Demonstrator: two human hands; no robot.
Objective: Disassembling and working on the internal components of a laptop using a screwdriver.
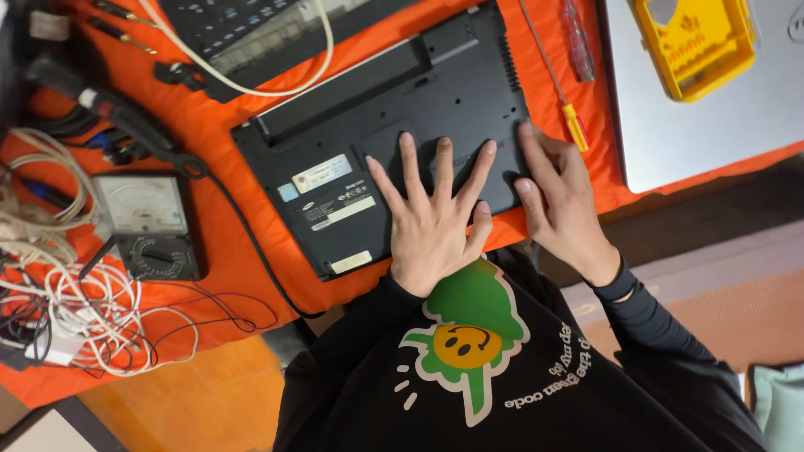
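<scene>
A black laptop [335, 142] lies upside down on the orange cloth [218, 125], its underside with labels facing up. My left hand [431, 222] lies flat on the near part of that underside, palm down and fingers spread wide. My right hand [563, 205] rests on the laptop's near right corner, fingertips on the base and thumb by the edge. Neither hand holds anything. A yellow-handled screwdriver [574, 125] lies just beyond my right fingertips.
A red-handled screwdriver [578, 42] lies farther back. A silver laptop [720, 117] with a yellow case [695, 42] on it sits at the right. An analog multimeter [146, 222], tangled white cables [84, 318] and another laptop's keyboard [243, 25] fill the left and back.
</scene>
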